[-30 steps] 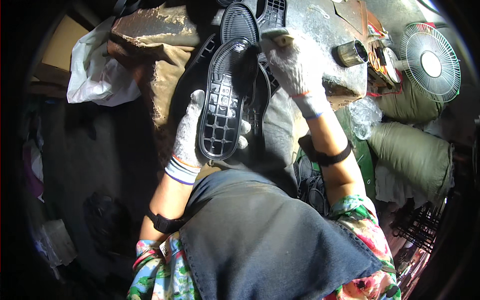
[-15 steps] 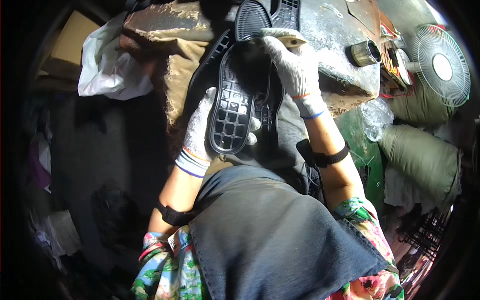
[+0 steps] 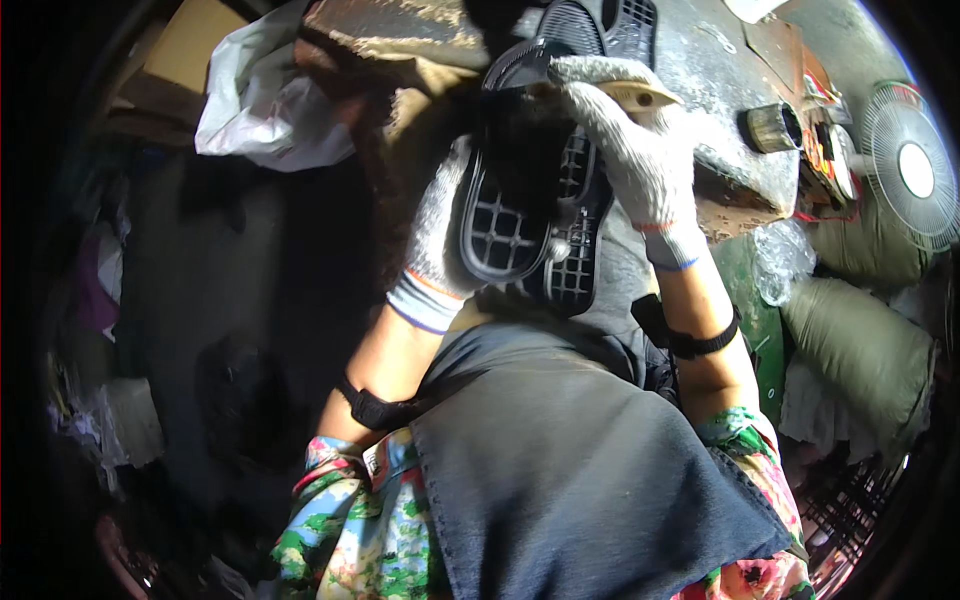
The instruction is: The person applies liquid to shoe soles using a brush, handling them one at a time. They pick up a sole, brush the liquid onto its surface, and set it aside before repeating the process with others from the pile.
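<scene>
My left hand [image 3: 438, 222], in a white knit glove, is closed around a black shoe sole [image 3: 503, 238]. The sole's gridded side faces up, thumb along its left edge. My gloved right hand [image 3: 642, 155] grips a brush by its pale wooden handle [image 3: 640, 97], which has a hole in its end. The brush's dark head is over the sole's far part, in shadow and hard to make out. Another gridded black sole [image 3: 572, 272] lies beneath, over my lap. More black soles [image 3: 572, 28] rest on the workbench just beyond my hands.
The worn workbench [image 3: 700, 75] stands ahead, with a stained metal can [image 3: 773, 128] near its right side. A white fan [image 3: 912, 168] and stuffed green sacks [image 3: 860, 345] are at the right. A white plastic bag [image 3: 265, 95] hangs at the left, near a cardboard box [image 3: 195, 45].
The whole view has shifted, so things appear further right. My left hand and the sole have moved away from my body, toward the bench. My right hand keeps its grip on the brush.
</scene>
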The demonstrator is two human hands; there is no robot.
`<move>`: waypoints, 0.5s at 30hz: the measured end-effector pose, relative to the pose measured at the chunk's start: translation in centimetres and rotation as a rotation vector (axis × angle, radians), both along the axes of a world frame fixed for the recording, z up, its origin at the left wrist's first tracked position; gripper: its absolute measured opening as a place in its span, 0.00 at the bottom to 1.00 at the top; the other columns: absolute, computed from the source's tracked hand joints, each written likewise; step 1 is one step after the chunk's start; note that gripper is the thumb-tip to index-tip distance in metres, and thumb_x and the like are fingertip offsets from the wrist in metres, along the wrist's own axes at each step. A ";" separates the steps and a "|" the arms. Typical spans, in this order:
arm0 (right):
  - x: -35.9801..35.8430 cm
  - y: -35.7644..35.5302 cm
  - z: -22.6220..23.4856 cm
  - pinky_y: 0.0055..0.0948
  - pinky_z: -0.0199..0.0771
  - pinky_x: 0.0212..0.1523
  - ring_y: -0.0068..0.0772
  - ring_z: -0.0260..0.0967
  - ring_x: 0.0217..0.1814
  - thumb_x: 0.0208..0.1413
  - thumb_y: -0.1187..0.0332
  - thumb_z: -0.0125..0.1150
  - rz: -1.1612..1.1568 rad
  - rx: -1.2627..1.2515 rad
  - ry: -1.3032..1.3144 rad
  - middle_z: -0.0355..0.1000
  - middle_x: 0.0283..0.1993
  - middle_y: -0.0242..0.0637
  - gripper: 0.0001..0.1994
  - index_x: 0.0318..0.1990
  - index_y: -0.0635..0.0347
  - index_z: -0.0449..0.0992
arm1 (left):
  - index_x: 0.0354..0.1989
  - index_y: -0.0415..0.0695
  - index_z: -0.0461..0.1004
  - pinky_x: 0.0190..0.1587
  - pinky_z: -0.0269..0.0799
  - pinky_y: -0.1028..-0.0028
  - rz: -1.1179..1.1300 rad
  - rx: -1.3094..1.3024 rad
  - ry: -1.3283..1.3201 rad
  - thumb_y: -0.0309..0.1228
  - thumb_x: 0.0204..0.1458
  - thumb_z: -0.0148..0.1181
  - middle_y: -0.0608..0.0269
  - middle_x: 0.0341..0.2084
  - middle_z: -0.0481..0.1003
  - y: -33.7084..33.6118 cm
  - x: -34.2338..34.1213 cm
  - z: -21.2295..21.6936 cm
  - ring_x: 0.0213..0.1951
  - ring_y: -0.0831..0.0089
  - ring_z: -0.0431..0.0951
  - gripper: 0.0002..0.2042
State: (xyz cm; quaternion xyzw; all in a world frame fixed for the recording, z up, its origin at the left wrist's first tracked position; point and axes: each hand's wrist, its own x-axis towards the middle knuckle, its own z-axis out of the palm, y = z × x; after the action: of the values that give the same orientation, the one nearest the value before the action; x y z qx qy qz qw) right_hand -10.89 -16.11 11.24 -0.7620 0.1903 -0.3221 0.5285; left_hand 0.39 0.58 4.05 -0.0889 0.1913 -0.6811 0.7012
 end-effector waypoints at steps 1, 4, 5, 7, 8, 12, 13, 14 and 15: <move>-0.2 1.6 1.0 0.22 0.77 0.50 0.21 0.78 0.46 0.60 0.72 0.70 0.008 0.160 -0.008 0.83 0.46 0.34 0.11 0.49 0.61 0.83 | 0.69 0.46 0.66 0.63 0.70 0.45 0.022 -0.072 -0.232 0.58 0.69 0.39 0.47 0.63 0.72 0.1 -0.1 0.6 0.61 0.44 0.73 0.32; -1.0 4.8 1.8 0.25 0.79 0.53 0.21 0.78 0.48 0.59 0.76 0.70 0.128 0.301 -0.103 0.83 0.46 0.34 0.11 0.49 0.63 0.82 | 0.67 0.51 0.68 0.67 0.67 0.59 0.088 -0.421 -0.463 0.59 0.67 0.43 0.56 0.60 0.74 0.2 0.9 -0.3 0.61 0.57 0.74 0.30; -1.3 5.3 1.9 0.25 0.79 0.53 0.22 0.79 0.49 0.59 0.76 0.70 0.166 0.248 -0.141 0.83 0.46 0.35 0.10 0.48 0.64 0.82 | 0.67 0.50 0.68 0.67 0.67 0.60 0.142 -0.276 -0.520 0.56 0.67 0.45 0.57 0.58 0.76 0.5 1.2 -0.3 0.59 0.59 0.76 0.28; -2.0 5.8 1.7 0.31 0.77 0.59 0.28 0.81 0.49 0.56 0.74 0.72 0.232 0.014 -0.096 0.84 0.46 0.36 0.09 0.45 0.61 0.85 | 0.65 0.48 0.69 0.68 0.66 0.60 0.242 0.008 -0.634 0.51 0.66 0.49 0.57 0.55 0.78 0.9 2.1 0.3 0.54 0.62 0.79 0.26; -2.2 6.1 1.5 0.34 0.76 0.61 0.31 0.81 0.49 0.55 0.72 0.73 0.265 -0.086 -0.095 0.84 0.46 0.35 0.09 0.44 0.59 0.85 | 0.65 0.48 0.69 0.68 0.66 0.60 0.242 0.014 -0.634 0.51 0.66 0.49 0.57 0.55 0.78 0.9 2.8 0.6 0.54 0.62 0.79 0.26; -4.2 5.4 1.2 0.37 0.73 0.63 0.35 0.76 0.59 0.52 0.74 0.74 0.321 -0.075 0.091 0.81 0.52 0.41 0.14 0.47 0.64 0.84 | 0.56 0.33 0.74 0.40 0.86 0.52 0.203 0.066 -0.647 0.62 0.66 0.42 0.31 0.43 0.80 0.8 4.9 2.6 0.39 0.43 0.85 0.37; -4.4 5.0 1.2 0.37 0.73 0.63 0.35 0.76 0.59 0.52 0.74 0.74 0.318 -0.079 0.097 0.81 0.52 0.41 0.14 0.47 0.64 0.84 | 0.57 0.33 0.74 0.40 0.86 0.51 0.187 0.099 -0.731 0.62 0.66 0.42 0.31 0.44 0.80 1.1 5.2 2.6 0.39 0.43 0.85 0.37; -4.4 4.4 1.2 0.37 0.74 0.62 0.34 0.78 0.56 0.53 0.71 0.74 0.316 -0.160 0.097 0.83 0.49 0.38 0.12 0.45 0.61 0.85 | 0.57 0.33 0.73 0.41 0.86 0.50 0.172 0.132 -0.815 0.62 0.66 0.43 0.31 0.44 0.80 1.5 5.7 2.5 0.39 0.43 0.85 0.37; -4.6 4.0 1.3 0.36 0.74 0.62 0.34 0.81 0.52 0.53 0.69 0.75 0.316 -0.240 0.092 0.85 0.45 0.34 0.10 0.43 0.57 0.86 | 0.60 0.34 0.72 0.48 0.83 0.49 0.148 -0.023 -0.723 0.59 0.67 0.43 0.37 0.49 0.79 2.1 6.3 2.4 0.45 0.45 0.84 0.35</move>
State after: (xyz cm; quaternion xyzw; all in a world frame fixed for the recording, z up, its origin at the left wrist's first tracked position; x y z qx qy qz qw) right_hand -15.46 -12.11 12.54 -0.8538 0.0528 -0.2204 0.4687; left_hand 6.66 2.66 6.47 0.1359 -0.0835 -0.6181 0.7698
